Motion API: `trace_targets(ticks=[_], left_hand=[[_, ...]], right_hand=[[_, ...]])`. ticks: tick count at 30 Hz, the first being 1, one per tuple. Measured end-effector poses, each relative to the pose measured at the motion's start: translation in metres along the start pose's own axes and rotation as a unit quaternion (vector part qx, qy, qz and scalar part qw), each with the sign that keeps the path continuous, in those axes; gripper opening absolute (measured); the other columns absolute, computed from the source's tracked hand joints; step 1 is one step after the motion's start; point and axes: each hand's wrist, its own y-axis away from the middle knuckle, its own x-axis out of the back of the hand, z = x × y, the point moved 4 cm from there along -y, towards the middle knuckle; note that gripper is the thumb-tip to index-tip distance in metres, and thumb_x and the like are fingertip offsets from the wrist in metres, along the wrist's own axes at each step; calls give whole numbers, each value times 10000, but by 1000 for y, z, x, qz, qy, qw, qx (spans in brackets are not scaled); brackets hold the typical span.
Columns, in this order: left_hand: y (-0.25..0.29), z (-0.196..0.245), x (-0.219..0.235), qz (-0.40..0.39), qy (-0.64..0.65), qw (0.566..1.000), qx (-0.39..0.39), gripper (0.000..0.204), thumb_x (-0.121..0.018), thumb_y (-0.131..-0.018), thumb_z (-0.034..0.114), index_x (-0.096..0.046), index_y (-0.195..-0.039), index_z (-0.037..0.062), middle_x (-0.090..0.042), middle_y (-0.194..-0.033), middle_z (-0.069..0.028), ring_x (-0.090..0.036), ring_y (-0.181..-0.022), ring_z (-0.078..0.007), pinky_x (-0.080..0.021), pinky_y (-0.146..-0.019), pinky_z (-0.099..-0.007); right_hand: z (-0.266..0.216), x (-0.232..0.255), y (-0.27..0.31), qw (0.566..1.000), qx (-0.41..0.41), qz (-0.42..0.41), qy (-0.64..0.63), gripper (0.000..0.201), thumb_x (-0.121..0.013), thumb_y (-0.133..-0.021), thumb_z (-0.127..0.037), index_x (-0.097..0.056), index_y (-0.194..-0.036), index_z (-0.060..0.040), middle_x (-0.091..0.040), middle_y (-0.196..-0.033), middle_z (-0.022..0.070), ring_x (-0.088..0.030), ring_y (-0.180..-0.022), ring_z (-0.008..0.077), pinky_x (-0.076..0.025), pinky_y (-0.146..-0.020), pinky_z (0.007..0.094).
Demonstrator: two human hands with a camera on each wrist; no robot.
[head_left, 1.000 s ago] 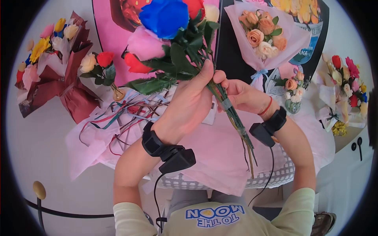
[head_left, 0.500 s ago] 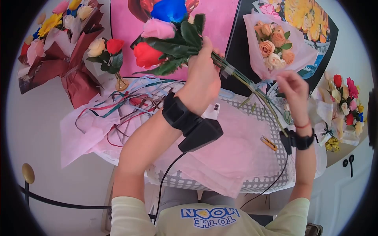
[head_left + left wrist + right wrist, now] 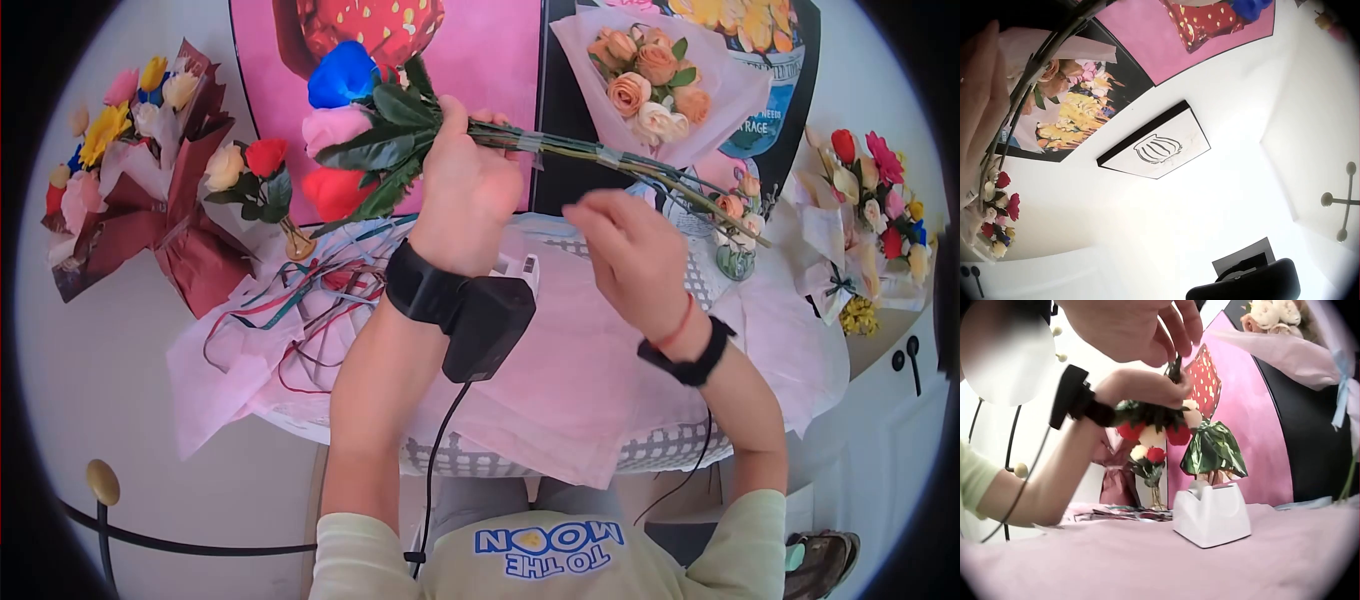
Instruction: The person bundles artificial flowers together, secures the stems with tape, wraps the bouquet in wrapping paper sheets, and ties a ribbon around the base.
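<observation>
My left hand [image 3: 468,185] grips a bunch of flowers by its stems [image 3: 600,155], which lie nearly level and point right. Blue [image 3: 343,76], pink [image 3: 333,130] and red [image 3: 338,192] roses with green leaves stand out left of the hand. Bits of clear tape wrap the stems at two places. My right hand [image 3: 636,262] hangs below the stems, apart from them, its fingers bent and holding nothing that shows. In the right wrist view the right hand [image 3: 1129,328] is nearer the camera than the left hand [image 3: 1147,387] with the bunch.
A white tape dispenser [image 3: 1213,515] stands on pink paper [image 3: 560,390]. Tangled ribbons [image 3: 330,300] lie at left. Wrapped bouquets stand at left [image 3: 190,240], behind [image 3: 690,90] and at right [image 3: 870,220]. Small vases stand at left [image 3: 298,242] and right [image 3: 736,262].
The bunch has swung from a slant to nearly level, its blooms moving left. My right hand let go of the stems, went right, then came back left below them.
</observation>
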Motion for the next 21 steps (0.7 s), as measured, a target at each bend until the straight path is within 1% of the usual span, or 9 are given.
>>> trace_targets(ticks=[4,5,7,8,10,17,19,20,21], left_hand=[[11,1,-8,-17,10,1000,23,265,-409,-892,357,-417,-823,101,-452,-693,-12,-449,-727,-158,-322,-789,-338],[12,0,-9,-10,11,1000,25,271,-399,-895,360,-417,-819,101,-452,-694,-13,-448,-730,-158,-318,-792,-339],[11,-1,-9,-4,17,1000,23,269,-403,-894,360,-416,-820,102,-452,-694,-12,-445,-726,-157,-315,-793,-337],[11,-2,-9,1,22,1000,19,267,-406,-892,360,-416,-821,103,-451,-693,-12,-442,-722,-156,-313,-793,-336],[12,-5,-11,3,22,1000,21,263,-416,-889,358,-414,-823,104,-452,-695,-11,-439,-714,-156,-315,-790,-337],[9,-9,-10,-12,49,998,24,249,-450,-875,352,-406,-829,111,-438,-694,-11,-424,-688,-157,-330,-755,-340],[9,-12,-11,-3,49,999,23,269,-457,-874,363,-417,-798,108,-438,-698,-6,-429,-696,-147,-326,-722,-307],[9,-13,-12,4,47,999,24,292,-463,-873,374,-428,-768,104,-439,-702,0,-433,-704,-136,-321,-690,-274],[9,-13,-12,5,50,998,24,292,-463,-873,374,-428,-768,104,-439,-702,0,-433,-704,-136,-321,-690,-274]], right_hand=[[17,-24,-9,992,-36,118,-2,219,-558,-650,14,-574,-849,-75,-593,-851,51,-585,-688,206,-464,-563,301],[14,-27,-9,992,-37,117,-1,219,-558,-650,14,-574,-849,-75,-593,-851,51,-585,-688,206,-464,-563,301],[19,-36,-5,980,-156,86,-88,201,-556,-660,20,-571,-843,-62,-595,-851,58,-587,-663,209,-462,-548,301],[20,-37,-5,980,-156,85,-87,201,-556,-660,20,-571,-843,-62,-595,-851,58,-587,-663,209,-462,-548,301],[15,-37,-7,991,-87,88,-45,205,-562,-648,12,-570,-841,-56,-591,-847,66,-575,-617,197,-450,-518,285],[10,-22,-7,989,33,136,47,236,-580,-602,7,-568,-828,-61,-573,-839,20,-536,-587,133,-392,-456,244],[6,-14,-5,987,65,95,108,237,-592,-611,-30,-578,-837,-100,-569,-907,-2,-538,-709,122,-400,-567,264],[6,-13,-3,988,67,93,107,237,-592,-611,-30,-578,-837,-100,-569,-907,-2,-538,-709,122,-400,-567,264],[2,-10,-1,971,103,127,177,222,-593,-636,-72,-580,-848,-135,-567,-950,-14,-531,-786,127,-380,-666,295]])
